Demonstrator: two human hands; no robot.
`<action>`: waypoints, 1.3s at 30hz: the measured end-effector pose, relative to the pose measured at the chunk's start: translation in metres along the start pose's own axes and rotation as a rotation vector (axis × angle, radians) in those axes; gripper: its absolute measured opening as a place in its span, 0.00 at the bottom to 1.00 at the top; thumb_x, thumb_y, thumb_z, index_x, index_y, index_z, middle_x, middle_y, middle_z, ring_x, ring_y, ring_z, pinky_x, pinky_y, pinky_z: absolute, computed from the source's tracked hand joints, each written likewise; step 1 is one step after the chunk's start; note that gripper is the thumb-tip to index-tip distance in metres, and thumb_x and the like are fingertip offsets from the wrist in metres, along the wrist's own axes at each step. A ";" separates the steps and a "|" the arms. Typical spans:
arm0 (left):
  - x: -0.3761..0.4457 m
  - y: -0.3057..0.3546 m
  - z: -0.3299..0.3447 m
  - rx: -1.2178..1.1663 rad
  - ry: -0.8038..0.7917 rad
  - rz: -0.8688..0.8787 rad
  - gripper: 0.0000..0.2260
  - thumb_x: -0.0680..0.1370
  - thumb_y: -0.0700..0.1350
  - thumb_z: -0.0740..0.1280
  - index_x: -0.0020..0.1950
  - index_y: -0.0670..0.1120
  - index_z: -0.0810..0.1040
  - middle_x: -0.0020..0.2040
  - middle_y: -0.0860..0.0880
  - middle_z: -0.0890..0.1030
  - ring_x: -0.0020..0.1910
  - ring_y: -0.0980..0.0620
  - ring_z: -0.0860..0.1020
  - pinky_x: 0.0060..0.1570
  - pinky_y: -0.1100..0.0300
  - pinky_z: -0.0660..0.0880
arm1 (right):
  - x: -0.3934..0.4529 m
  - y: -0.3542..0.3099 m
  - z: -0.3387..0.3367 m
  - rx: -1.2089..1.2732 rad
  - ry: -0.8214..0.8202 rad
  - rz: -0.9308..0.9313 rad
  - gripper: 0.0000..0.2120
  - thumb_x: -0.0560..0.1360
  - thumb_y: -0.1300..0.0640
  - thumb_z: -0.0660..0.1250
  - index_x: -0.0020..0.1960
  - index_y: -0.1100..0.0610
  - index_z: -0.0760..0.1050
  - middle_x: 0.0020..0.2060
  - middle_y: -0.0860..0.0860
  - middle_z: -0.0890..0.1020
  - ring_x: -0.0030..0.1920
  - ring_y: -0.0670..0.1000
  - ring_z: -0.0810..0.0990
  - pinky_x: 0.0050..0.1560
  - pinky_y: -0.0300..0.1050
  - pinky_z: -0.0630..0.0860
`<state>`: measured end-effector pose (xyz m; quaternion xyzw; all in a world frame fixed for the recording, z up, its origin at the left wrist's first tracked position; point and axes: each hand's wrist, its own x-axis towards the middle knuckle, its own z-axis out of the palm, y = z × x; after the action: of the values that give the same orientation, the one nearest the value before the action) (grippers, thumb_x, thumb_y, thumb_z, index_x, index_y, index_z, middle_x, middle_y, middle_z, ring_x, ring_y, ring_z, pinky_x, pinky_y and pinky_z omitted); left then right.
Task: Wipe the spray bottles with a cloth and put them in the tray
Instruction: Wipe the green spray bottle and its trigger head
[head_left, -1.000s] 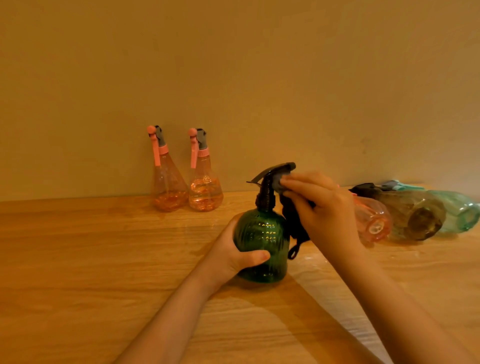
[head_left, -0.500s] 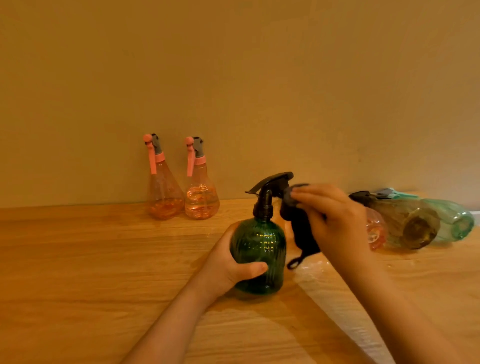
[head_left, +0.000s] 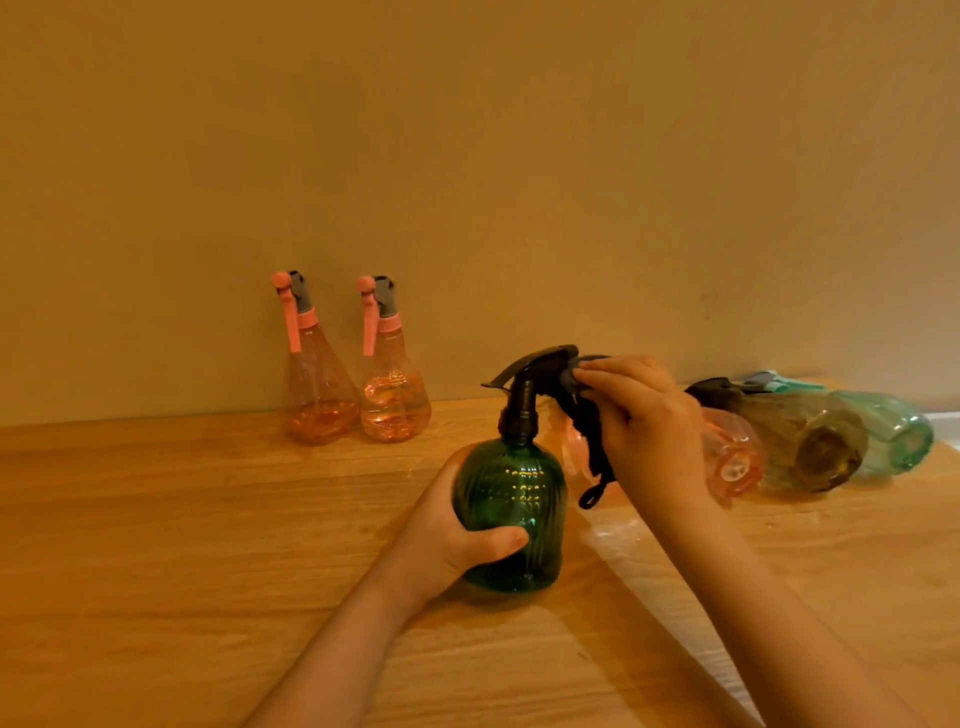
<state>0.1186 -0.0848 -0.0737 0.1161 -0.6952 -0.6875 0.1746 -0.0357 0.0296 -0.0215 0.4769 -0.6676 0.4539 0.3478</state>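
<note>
Wiping: right hand (head_left: 649, 431) is pinching the cloth (head_left: 589, 431) on the green bottle (head_left: 511, 525) nozzle.
Holding: left hand (head_left: 457, 540) is gripping its body.
Waiting: two pink bottles (head_left: 358, 395) at 11 o'clock.
Tray: not showing.

The light is warm, dim and amber, tinting the wall (head_left: 467, 156) and the wooden table (head_left: 156, 545) alike. Small bright glints sit on the green bottle (head_left: 511, 525) gripped by the left hand (head_left: 449, 535), and a pale sheen lies on the table under the right hand (head_left: 649, 426). Soft shadows fall beneath both forearms. The picture is slightly soft all over, and the table edge bows with wide-angle distortion.
</note>
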 end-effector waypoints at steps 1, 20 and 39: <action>0.000 0.000 0.001 0.003 0.000 0.001 0.38 0.55 0.48 0.76 0.64 0.48 0.70 0.55 0.48 0.81 0.53 0.52 0.82 0.45 0.62 0.78 | 0.002 -0.001 -0.003 0.009 0.022 -0.003 0.09 0.68 0.71 0.67 0.46 0.65 0.81 0.43 0.59 0.83 0.45 0.56 0.80 0.51 0.39 0.73; 0.002 -0.003 0.009 0.216 0.282 0.085 0.36 0.57 0.49 0.79 0.61 0.59 0.67 0.58 0.58 0.76 0.53 0.65 0.77 0.49 0.68 0.76 | -0.057 -0.012 0.002 0.365 0.027 0.276 0.13 0.68 0.68 0.66 0.47 0.54 0.80 0.46 0.40 0.80 0.49 0.41 0.79 0.52 0.32 0.73; 0.003 -0.008 0.000 0.429 0.132 -0.023 0.54 0.55 0.60 0.76 0.76 0.56 0.53 0.68 0.56 0.67 0.68 0.56 0.68 0.68 0.54 0.68 | -0.060 -0.017 0.008 0.437 -0.024 0.403 0.18 0.67 0.74 0.69 0.48 0.53 0.80 0.43 0.40 0.80 0.48 0.36 0.79 0.49 0.28 0.72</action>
<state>0.1149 -0.0862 -0.0816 0.2030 -0.8112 -0.5169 0.1830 -0.0019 0.0389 -0.0737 0.4035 -0.6394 0.6411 0.1320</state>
